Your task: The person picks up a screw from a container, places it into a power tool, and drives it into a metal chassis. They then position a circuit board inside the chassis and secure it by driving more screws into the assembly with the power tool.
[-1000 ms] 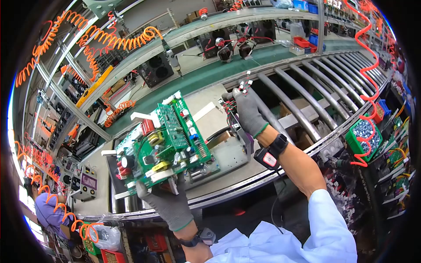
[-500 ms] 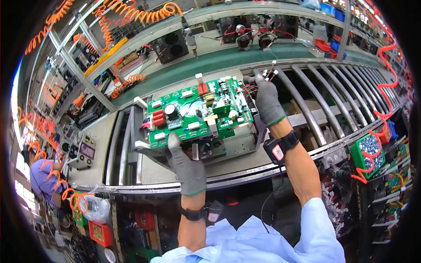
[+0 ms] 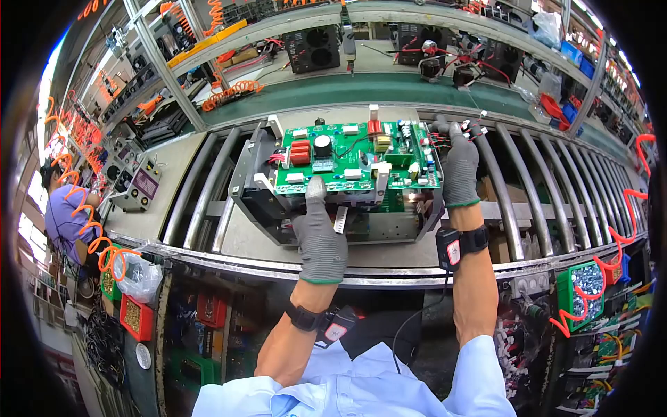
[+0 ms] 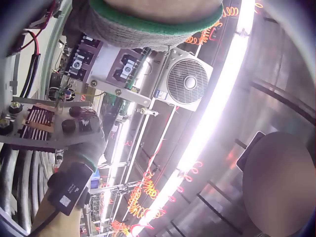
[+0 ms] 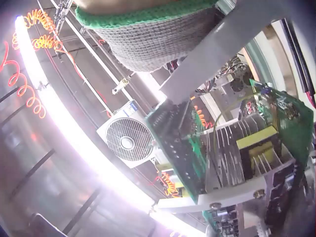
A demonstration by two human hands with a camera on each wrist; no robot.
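Circuit board (image 3: 340, 163): swung from a steep tilt a second ago to pretty much level now, lying over the metal chassis (image 3: 250, 174). Can't tell if it's seated or being held up.
Left hand (image 3: 321, 240): gloved, at the chassis's near side, thumb over the board's near edge. Looks like a pinch from below, but the other fingers are hidden.
Right hand (image 3: 460, 163): gloved too, at the chassis's right end, fingers bunched around a wire bundle (image 3: 474, 127) with white plugs poking out.
Getting it right: looks like a lower-and-guide job to me. I'd keep the board flat, hold those wires clear of its right edge so nothing gets trapped, and handle it by the rim, not the parts. Watch the white posts (image 3: 264, 182) too, they could snag.
Work surface: grey base board (image 3: 236, 233) under the chassis, steel rollers (image 3: 511, 198) to either side.
Beyond the chassis: green belt (image 3: 313, 94), black twin-fan unit (image 3: 313, 48), hanging power screwdriver (image 3: 349, 48).
Right of the chassis, nearer the body: green bin (image 3: 564, 295) of small metal hardware.
Left of the chassis: seated person in purple (image 3: 66, 215), red bin (image 3: 132, 336) lower down.
Overhead: white box fan (image 4: 186, 81) and a bright tube light (image 4: 212, 108).
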